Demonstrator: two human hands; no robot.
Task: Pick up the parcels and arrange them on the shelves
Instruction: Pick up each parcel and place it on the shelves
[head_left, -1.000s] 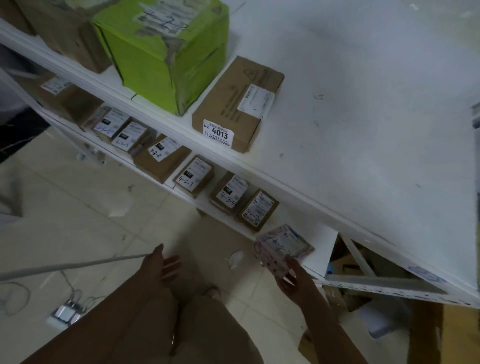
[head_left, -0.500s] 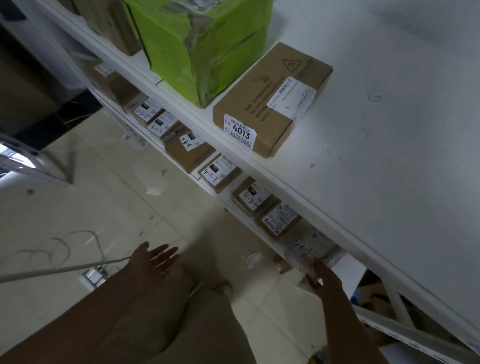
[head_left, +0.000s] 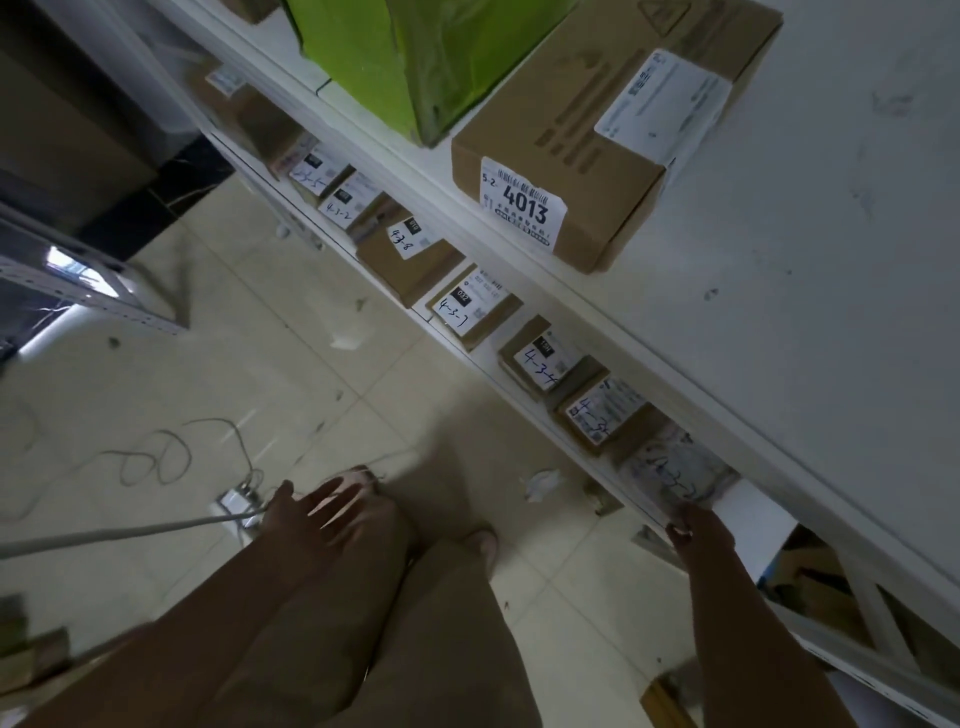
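Your left hand (head_left: 322, 512) hangs over your thigh, fingers (head_left: 340, 496) straight & spread, holding nothing. Your right hand (head_left: 698, 535) is at the front lip of the lower shelf (head_left: 748, 512). Its fingers (head_left: 678, 527) look pinched on the near edge of the soft parcel (head_left: 675, 467), tho blur hides the thumb. The parcel lies flat on that shelf just beyond the fingers, near edge abt level w/ the lip.

Risks, as I judge them:
- Let go now & the parcel may sit too close to the lip. A brush from your wrist on the way out could drop it to the floor (head_left: 291, 364).
- Shove it deeper & it may buckle, being soft, or ride up on the small box (head_left: 605, 415) just left of the fingers.
- Reach further in & your knuckles go under the upper shelf (head_left: 779, 322), where headroom looks tight.

Room:
- Toward you the floor is open, but a cable (head_left: 104, 538) runs left of your legs, so mind your feet.
- Right of the fingers is bare white shelf; slide that way if needed.
- Left is a packed row of boxes, no gap.
- Far above the fingers, a brown box (head_left: 566, 171) & a green box (head_left: 415, 67) sit at the upper shelf's front edge. Don't jolt that shelf.
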